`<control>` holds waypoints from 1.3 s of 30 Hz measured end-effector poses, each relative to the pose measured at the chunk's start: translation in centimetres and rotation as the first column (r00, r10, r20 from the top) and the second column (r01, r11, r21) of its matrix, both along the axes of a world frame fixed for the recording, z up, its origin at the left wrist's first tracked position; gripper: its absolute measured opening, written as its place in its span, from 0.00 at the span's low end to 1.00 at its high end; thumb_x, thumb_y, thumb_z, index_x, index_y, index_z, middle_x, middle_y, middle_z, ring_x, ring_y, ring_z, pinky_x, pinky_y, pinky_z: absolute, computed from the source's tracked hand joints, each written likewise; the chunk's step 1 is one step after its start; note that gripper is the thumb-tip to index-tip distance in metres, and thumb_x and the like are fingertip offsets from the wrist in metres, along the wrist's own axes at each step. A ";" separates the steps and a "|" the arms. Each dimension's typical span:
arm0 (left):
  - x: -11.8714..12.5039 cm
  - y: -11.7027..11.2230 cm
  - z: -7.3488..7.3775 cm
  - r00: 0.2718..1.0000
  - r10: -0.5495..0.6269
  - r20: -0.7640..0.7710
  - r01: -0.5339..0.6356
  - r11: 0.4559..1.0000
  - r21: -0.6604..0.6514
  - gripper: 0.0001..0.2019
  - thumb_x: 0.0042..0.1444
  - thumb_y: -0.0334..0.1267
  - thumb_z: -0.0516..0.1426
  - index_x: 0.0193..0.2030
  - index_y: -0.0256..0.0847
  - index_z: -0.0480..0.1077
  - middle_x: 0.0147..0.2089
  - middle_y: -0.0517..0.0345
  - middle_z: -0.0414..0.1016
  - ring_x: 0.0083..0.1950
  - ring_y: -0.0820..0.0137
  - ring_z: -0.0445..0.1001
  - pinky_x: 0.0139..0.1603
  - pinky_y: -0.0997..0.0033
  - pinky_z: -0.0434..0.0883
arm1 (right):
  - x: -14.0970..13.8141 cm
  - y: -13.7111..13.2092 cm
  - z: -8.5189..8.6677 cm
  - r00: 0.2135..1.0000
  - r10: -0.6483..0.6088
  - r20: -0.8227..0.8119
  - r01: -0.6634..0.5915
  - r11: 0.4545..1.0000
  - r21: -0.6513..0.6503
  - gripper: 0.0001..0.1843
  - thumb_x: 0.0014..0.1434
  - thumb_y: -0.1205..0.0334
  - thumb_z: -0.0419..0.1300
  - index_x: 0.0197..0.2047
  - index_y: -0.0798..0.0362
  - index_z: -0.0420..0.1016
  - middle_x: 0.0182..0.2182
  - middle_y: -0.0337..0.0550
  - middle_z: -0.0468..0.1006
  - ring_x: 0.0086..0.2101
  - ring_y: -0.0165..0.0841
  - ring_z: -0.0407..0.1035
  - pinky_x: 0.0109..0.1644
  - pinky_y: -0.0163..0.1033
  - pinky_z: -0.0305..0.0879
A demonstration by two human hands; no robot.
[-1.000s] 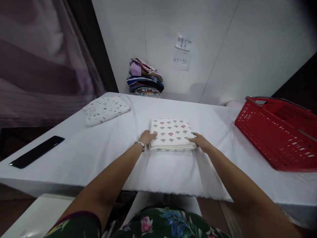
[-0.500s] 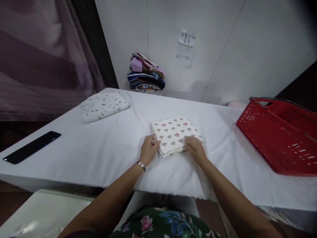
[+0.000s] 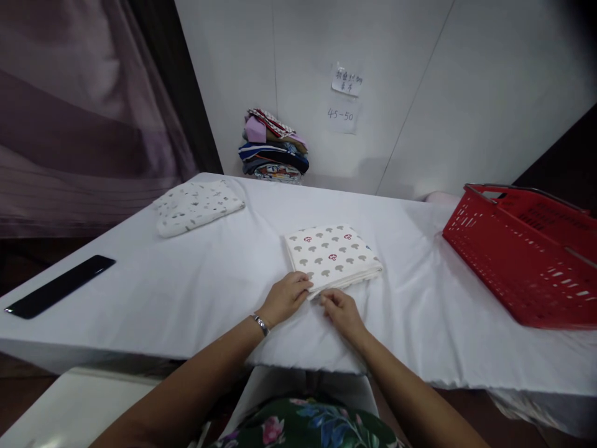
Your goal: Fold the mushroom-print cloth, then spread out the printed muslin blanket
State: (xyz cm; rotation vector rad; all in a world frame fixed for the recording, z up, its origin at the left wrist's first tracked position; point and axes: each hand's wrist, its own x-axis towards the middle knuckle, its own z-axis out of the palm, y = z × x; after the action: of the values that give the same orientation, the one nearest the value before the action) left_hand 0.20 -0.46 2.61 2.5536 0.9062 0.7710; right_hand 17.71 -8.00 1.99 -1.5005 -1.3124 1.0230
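A folded white cloth with a grey and red mushroom print (image 3: pixel 333 256) lies in the middle of the white-covered table (image 3: pixel 200 286), turned at a slight angle. My left hand (image 3: pixel 285 297), with a bracelet on the wrist, pinches the cloth's near corner. My right hand (image 3: pixel 339 309) sits right beside it with fingers closed on the same near edge. Both hands meet at that corner.
A second folded patterned cloth (image 3: pixel 198 205) lies at the far left of the table. A black flat bar (image 3: pixel 58 294) rests near the left edge. A red plastic basket (image 3: pixel 527 249) stands at the right. A stack of folded fabrics (image 3: pixel 274 148) leans against the back wall.
The cloth has been turned from square to angled. Both hands have slid from its sides to its near corner and closed on it.
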 end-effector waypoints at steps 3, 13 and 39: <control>0.0 0.3 0.1 1.000 -0.002 0.008 0.002 1.000 0.008 0.10 0.58 0.33 0.50 0.44 0.44 0.70 0.46 0.57 0.70 0.48 0.71 0.68 0.45 0.70 0.69 | -1.7 -0.7 -0.1 0.928 -0.062 -0.368 -0.079 0.930 -0.358 0.13 0.54 0.52 0.56 0.33 0.54 0.69 0.30 0.42 0.76 0.19 0.27 0.67 0.17 0.31 0.58; -0.4 0.5 0.4 0.998 -0.053 -0.017 0.053 0.998 0.019 0.11 0.59 0.33 0.49 0.44 0.44 0.71 0.48 0.57 0.70 0.49 0.72 0.70 0.46 0.72 0.70 | -3.9 0.6 1.1 0.837 -0.174 -0.520 -0.097 0.886 -0.453 0.13 0.54 0.53 0.58 0.31 0.55 0.68 0.27 0.42 0.77 0.18 0.25 0.67 0.17 0.29 0.59; -0.3 0.8 0.9 0.987 -0.017 0.160 0.049 0.979 -0.197 0.14 0.55 0.28 0.48 0.44 0.43 0.69 0.43 0.60 0.71 0.42 0.75 0.71 0.42 0.75 0.69 | -3.2 -1.1 0.1 0.737 -0.241 -0.632 0.030 0.945 -0.326 0.19 0.42 0.56 0.63 0.38 0.55 0.70 0.25 0.37 0.75 0.18 0.24 0.64 0.16 0.28 0.53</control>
State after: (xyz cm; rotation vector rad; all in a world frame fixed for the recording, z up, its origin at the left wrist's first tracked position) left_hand -0.12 0.38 3.53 2.2925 0.8425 0.8148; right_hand 14.50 -9.09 2.05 -1.2236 -0.5376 1.5257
